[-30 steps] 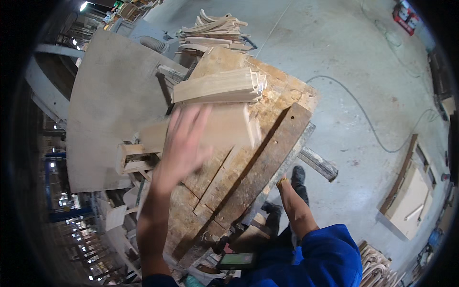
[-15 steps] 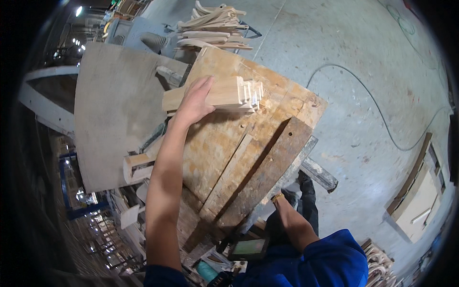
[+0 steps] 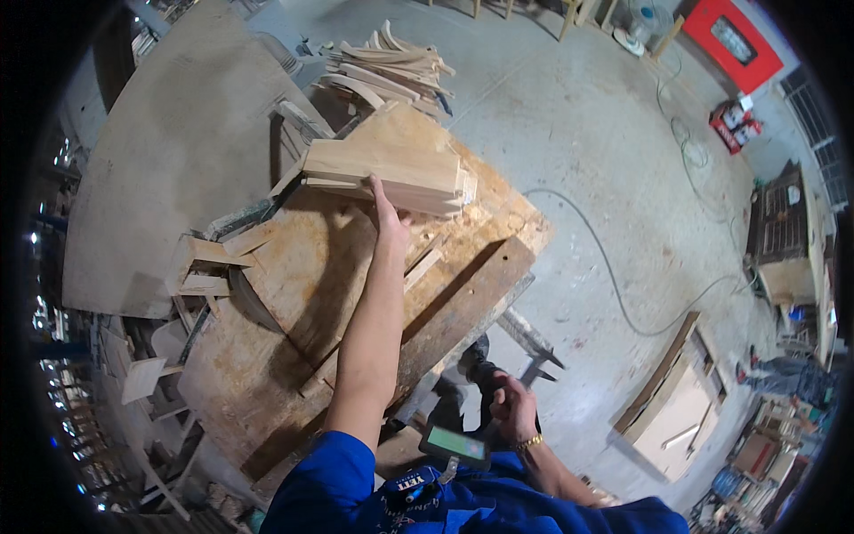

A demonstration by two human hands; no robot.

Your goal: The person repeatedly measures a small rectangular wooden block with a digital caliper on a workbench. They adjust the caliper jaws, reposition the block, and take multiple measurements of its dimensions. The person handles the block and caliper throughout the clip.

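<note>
A stack of pale, shaped wooden boards (image 3: 382, 166) lies on the far part of a worn wooden workbench (image 3: 294, 258). My left hand (image 3: 390, 218) is at the stack's near side, one finger against the edge and the rest curled around the lower boards, partly hidden. Low at the right, beside the bench edge, my right hand (image 3: 514, 408) is closed around a metal caliper (image 3: 537, 363), its jaws pointing away from me. A thick, dark wooden beam (image 3: 476, 289) runs along the bench's near right side, with a narrow wood strip (image 3: 422, 269) beside it.
Curved wooden parts (image 3: 387, 67) are piled beyond the bench. A large grey board (image 3: 169, 133) stands at the left. On the floor, a cable (image 3: 598, 245) curves to the right, near a wooden panel frame (image 3: 672, 405). A red cabinet (image 3: 731, 43) is at the far right.
My left hand has slid from the top of the boards to their near edge. My right hand has come up into view with the caliper. The view has shifted to the right.
</note>
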